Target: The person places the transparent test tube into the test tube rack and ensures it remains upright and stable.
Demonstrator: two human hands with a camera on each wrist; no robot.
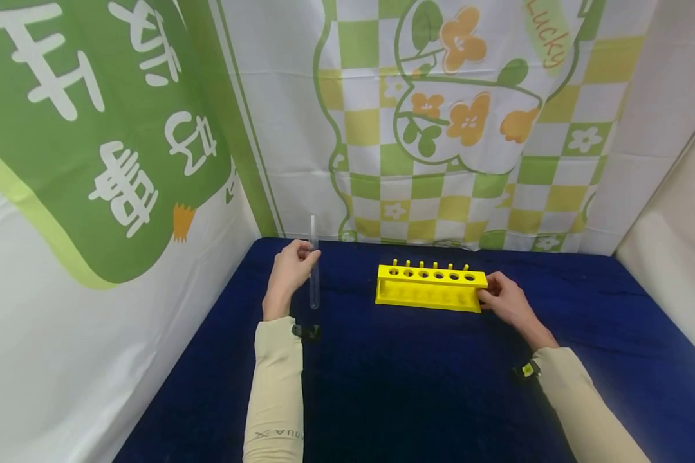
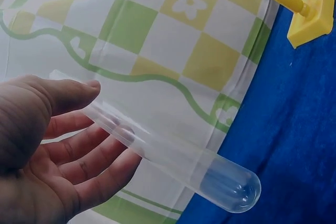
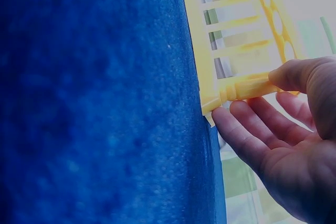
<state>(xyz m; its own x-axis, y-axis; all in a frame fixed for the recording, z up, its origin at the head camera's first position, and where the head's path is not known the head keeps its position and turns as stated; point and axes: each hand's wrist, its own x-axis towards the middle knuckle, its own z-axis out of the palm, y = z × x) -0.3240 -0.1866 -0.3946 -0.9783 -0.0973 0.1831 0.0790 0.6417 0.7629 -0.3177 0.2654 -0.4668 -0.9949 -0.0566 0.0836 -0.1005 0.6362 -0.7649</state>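
Observation:
Between thumb and fingers my left hand (image 1: 289, 270) pinches a clear glass test tube (image 1: 315, 283). The tube stands nearly upright, rounded end down, over the left part of the table. In the left wrist view the test tube (image 2: 210, 174) looks clear, its closed tip toward the blue cloth. My right hand (image 1: 505, 299) grips the right end post of a yellow test tube rack (image 1: 428, 299). In the right wrist view the thumb lies on one side of the rack's post (image 3: 249, 86) and the fingertips on the other. Several round holes run along the rack's top, with pegs behind.
A dark blue cloth (image 1: 417, 386) covers the table under both hands. Behind it hangs a checked, flowered curtain (image 1: 370, 141). A green and white printed sheet (image 1: 121, 257) borders the left side, and a pale sheet (image 1: 672, 225) the right.

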